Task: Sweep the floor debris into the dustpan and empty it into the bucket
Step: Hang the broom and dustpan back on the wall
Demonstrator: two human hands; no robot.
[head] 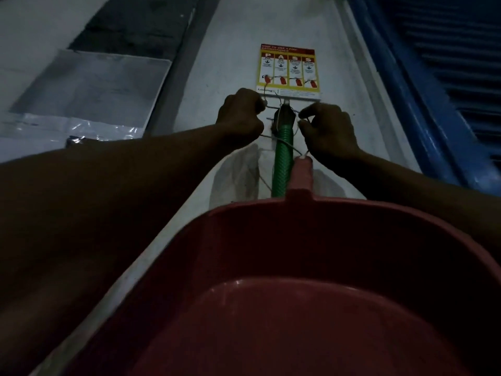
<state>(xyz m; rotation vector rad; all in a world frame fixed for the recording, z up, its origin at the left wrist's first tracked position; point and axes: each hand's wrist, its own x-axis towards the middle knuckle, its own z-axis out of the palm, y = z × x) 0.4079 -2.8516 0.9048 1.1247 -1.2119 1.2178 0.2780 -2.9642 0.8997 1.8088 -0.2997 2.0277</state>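
Observation:
A red dustpan (pixel 298 267) fills the lower middle of the view, its handle (pixel 302 172) pointing up along the white wall. Beside that handle a green broom handle (pixel 283 164) runs up to a hook under a poster. Thin white string (pixel 294 149) loops around the tops of both handles. My left hand (pixel 241 112) is left of the broom handle's top, fingers curled and pinching the string by the hook. My right hand (pixel 328 128) is right of it, thumb and fingers pinching another strand. No bucket and no floor debris are in view.
A yellow and red fire-extinguisher poster (pixel 288 69) hangs just above my hands. A blue louvred shutter (pixel 447 63) stands at the right. At the left a plastic sleeve with paper (pixel 89 85) lies against the wall. A pale bag (pixel 238 180) hangs behind the handles.

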